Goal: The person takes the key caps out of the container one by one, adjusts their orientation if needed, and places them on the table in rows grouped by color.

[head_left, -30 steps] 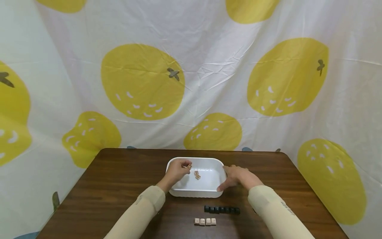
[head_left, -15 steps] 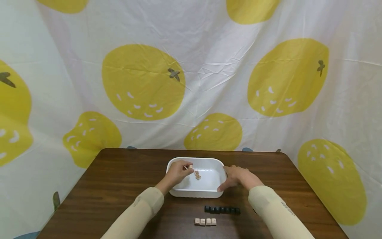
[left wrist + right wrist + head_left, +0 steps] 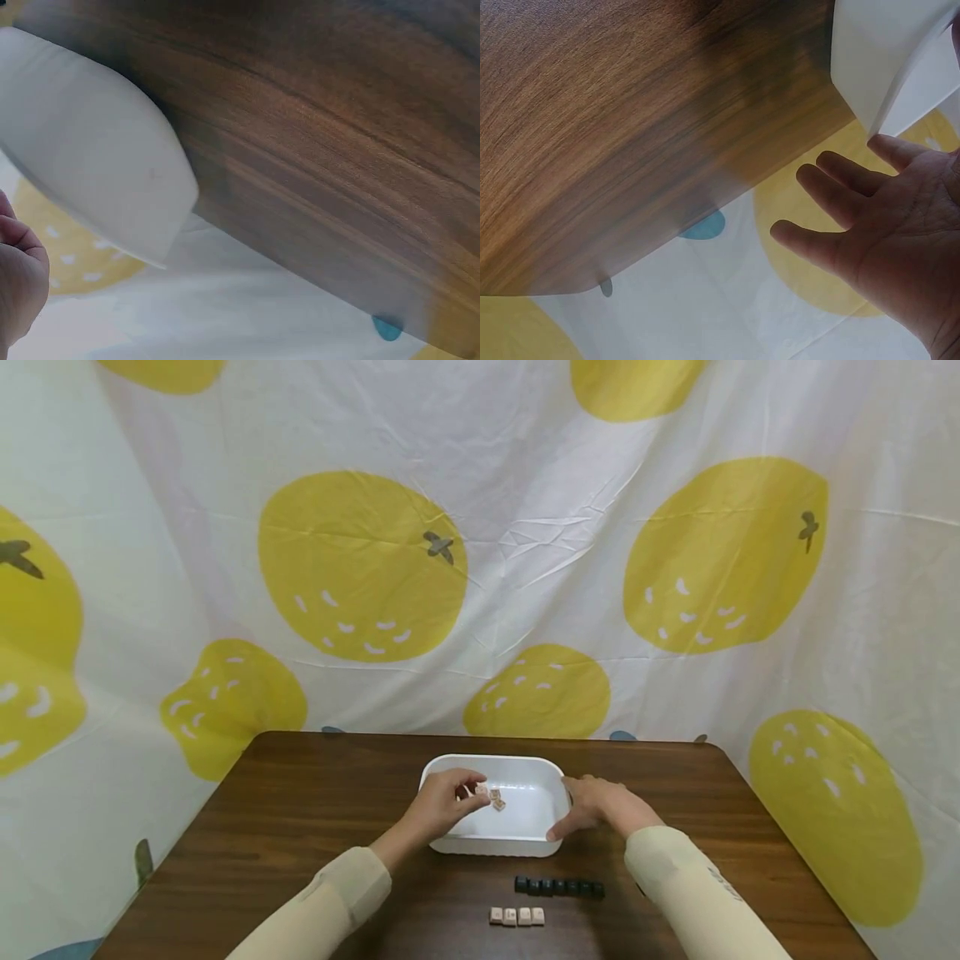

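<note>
While pinching a small tan tile over the white tray, the left hand is keeping its grip narrow, fingers curled round the piece. Two more tan tiles are lying inside the tray. With a wide grip, the right hand is resting against the tray's right wall, fingers straight. Nearer on the table, a row of dark tiles and a row of tan tiles are sitting.

**Three views, one white tray**

Head camera looks forward and down from above at the table and white tray; both wrist cameras sit low and close, facing outward across the tabletop; all share the tray.
</note>
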Available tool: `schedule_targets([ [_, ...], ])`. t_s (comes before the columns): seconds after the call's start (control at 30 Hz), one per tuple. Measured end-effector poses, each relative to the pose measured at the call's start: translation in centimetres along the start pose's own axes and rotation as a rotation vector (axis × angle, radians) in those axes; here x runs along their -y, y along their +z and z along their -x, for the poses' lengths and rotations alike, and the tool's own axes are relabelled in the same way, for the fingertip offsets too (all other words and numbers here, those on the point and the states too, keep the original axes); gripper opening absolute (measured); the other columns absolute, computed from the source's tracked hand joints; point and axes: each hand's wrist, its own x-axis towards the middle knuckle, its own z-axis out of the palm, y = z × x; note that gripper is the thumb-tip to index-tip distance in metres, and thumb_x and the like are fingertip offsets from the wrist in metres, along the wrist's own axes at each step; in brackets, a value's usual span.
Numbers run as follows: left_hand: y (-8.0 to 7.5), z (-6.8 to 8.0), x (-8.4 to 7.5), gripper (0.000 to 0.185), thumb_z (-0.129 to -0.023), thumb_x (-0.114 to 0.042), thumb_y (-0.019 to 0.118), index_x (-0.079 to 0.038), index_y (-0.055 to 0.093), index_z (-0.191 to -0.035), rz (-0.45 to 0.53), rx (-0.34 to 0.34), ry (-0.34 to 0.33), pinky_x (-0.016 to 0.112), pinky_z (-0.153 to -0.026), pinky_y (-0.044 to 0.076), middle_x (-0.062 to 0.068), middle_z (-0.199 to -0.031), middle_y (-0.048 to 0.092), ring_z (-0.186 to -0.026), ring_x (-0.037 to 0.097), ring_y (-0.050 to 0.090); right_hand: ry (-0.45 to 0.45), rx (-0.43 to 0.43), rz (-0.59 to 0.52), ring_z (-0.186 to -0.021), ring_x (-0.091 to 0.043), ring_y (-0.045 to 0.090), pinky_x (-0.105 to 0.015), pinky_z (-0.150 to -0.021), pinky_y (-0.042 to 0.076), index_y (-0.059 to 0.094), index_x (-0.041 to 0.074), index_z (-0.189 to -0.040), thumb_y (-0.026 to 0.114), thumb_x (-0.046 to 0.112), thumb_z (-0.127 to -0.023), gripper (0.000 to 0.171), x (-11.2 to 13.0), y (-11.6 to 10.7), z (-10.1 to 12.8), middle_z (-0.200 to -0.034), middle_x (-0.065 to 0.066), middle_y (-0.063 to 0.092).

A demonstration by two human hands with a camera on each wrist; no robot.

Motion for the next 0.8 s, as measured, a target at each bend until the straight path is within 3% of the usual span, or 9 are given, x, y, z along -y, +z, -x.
schedule_targets([
  [0.27,-0.5,2.9,-1.4,0.020,-0.086,-0.010,0.078,0.001,0.074,-0.102,-0.008,0.057,0.064,0.021,-0.061,0.049,0.001,-0.086,0.070,-0.070,0.004,0.060,-0.006,0.002,-0.008,-0.131,-0.049,0.041,-0.069,-0.101,0.031,0.036,0.001,-0.150,0.083,0.055,-0.071,0.107,-0.1,0.0,0.0,-0.142,-0.031,0.044],
  [0.43,-0.3,4.4,-1.7,0.013,-0.083,-0.010,0.080,-0.004,0.074,-0.093,0.021,0.091,0.054,0.021,-0.062,0.050,-0.001,-0.082,0.069,-0.070,0.003,0.058,-0.007,0.002,-0.011,-0.130,-0.048,0.042,-0.068,-0.101,0.032,0.037,0.002,-0.151,0.083,0.056,-0.071,0.107,-0.1,-0.1,0.0,-0.141,-0.030,0.045],
  [0.53,0.1,5.3,-1.6,0.012,-0.081,-0.011,0.082,-0.008,0.074,-0.089,0.034,0.141,0.061,0.021,-0.062,0.049,-0.005,-0.079,0.067,-0.070,0.002,0.057,-0.004,0.007,-0.008,-0.131,-0.049,0.042,-0.068,-0.102,0.032,0.036,0.002,-0.151,0.082,0.057,-0.071,0.107,-0.2,-0.1,0.0,-0.142,-0.030,0.044],
  [0.63,0.6,6.3,-1.2,0.014,-0.079,-0.013,0.084,-0.011,0.073,-0.087,0.001,0.195,0.091,0.018,-0.064,0.047,-0.008,-0.077,0.065,-0.070,0.001,0.054,-0.002,0.013,-0.006,-0.131,-0.049,0.041,-0.069,-0.102,0.031,0.036,0.002,-0.151,0.082,0.058,-0.071,0.108,-0.2,-0.1,-0.1,-0.143,-0.031,0.043],
  [0.8,1.4,7.8,-0.7,0.015,-0.077,-0.018,0.085,-0.015,0.074,-0.086,-0.073,0.297,0.086,0.016,-0.064,0.042,-0.013,-0.077,0.062,-0.071,-0.003,0.050,-0.009,0.008,-0.004,-0.130,-0.049,0.042,-0.068,-0.101,0.032,0.037,0.002,-0.151,0.082,0.058,-0.071,0.107,-0.1,0.0,0.0,-0.141,-0.031,0.044],
])
